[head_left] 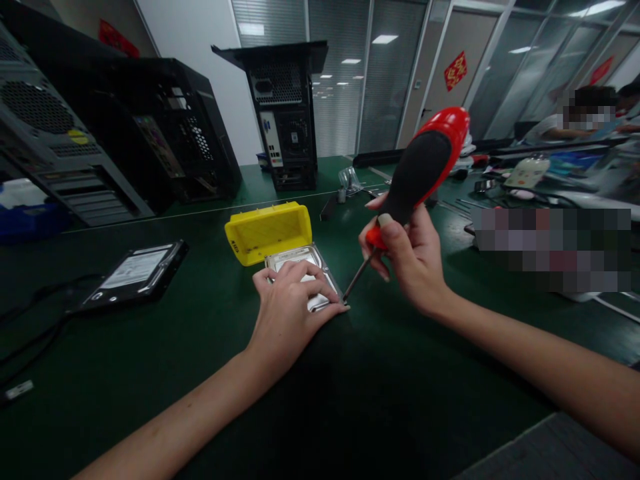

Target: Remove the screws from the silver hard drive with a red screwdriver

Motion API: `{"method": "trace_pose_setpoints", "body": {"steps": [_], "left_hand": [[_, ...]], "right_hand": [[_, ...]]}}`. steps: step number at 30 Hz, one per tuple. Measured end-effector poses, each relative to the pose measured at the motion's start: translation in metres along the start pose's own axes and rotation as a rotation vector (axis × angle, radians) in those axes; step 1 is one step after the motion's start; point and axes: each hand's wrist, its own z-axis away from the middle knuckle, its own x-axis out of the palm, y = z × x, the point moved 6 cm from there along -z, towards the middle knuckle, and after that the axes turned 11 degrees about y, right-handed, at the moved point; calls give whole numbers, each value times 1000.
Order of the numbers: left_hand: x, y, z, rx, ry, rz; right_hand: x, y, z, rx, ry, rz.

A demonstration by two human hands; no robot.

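Observation:
A silver hard drive (320,301) lies on the green table (400,400), partly covered by my left hand (290,303). The fingers of that hand are bent over its top, with the thumb at the near right corner. My right hand (413,257) is closed around a red and black screwdriver (423,167), which tilts down to the left. Its tip meets the drive's near right corner, beside my left thumb; any screw there is too small to make out. Directly behind the drive sits a yellow bin (270,233), its open side facing me.
Another hard drive (133,273) lies at the left near black cables (45,333). Computer cases (185,133) stand at the back left, one more (285,120) behind the bin. Tools and cables clutter the right side. A person (560,127) is at the far right.

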Motion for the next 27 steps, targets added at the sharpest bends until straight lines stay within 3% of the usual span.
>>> {"method": "trace_pose_setpoints", "body": {"steps": [4,12,16,22,27], "left_hand": [[-4,-3,-7,15,-17,56],[-2,-4,-13,57,-189,137],[-10,-14,-14,31,-142,100],[-19,-24,-11,228,-139,-44],[-16,-17,-9,266,-116,-54]], "right_hand": [[-3,-2,-4,0,9,8],[-5,2,-8,13,16,17],[-6,4,-9,7,22,38],[-9,9,-12,15,19,19],[-9,12,-12,27,12,42]]}}
